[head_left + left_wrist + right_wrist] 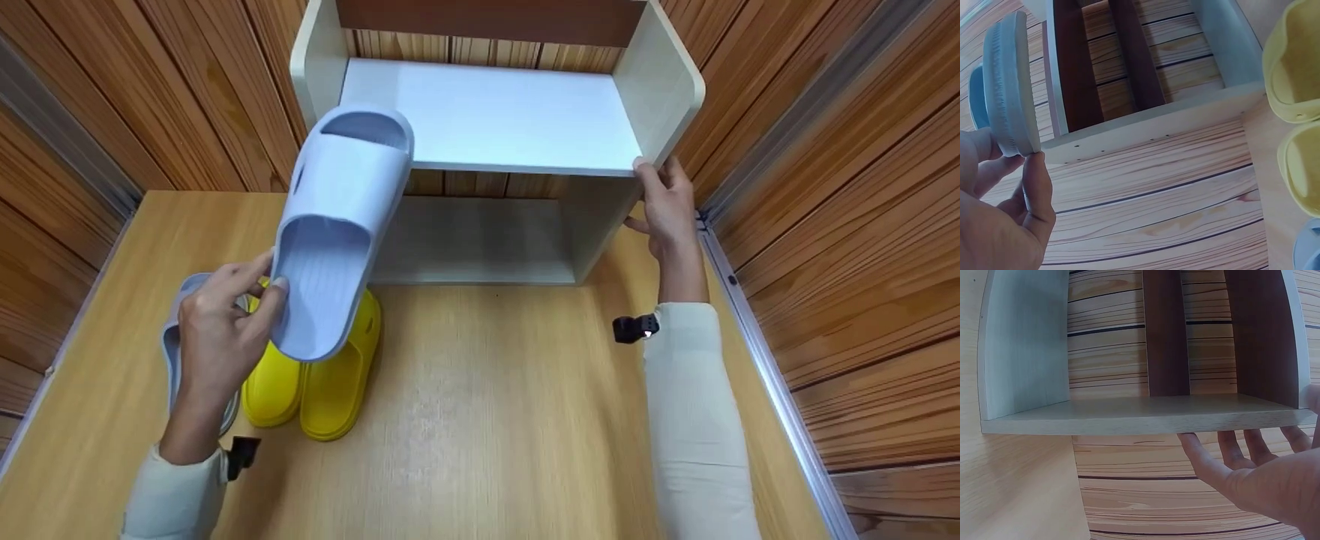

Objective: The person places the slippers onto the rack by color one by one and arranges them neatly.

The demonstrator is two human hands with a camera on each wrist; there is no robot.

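Observation:
In my left hand (225,322) is a light lavender slide slipper (341,180), pinched by its heel end between thumb and fingers. It is held up with the toe pointing away, in front of the left part of a small shoe rack (480,112). The left wrist view shows the slipper (1008,84) edge-on. My right hand (667,210) grips the rack's right side, thumb on the front edge at the upper board and fingers against the outer face of the side panel. A matching slipper (187,285) lies on the floor, partly hidden behind my left hand.
A pair of yellow clogs (337,394) stands on the wooden floor (480,420), left of centre and partly behind the held slipper. The rack has a white upper board and a lower board (480,240). Wood-plank walls (862,225) close in the sides and back.

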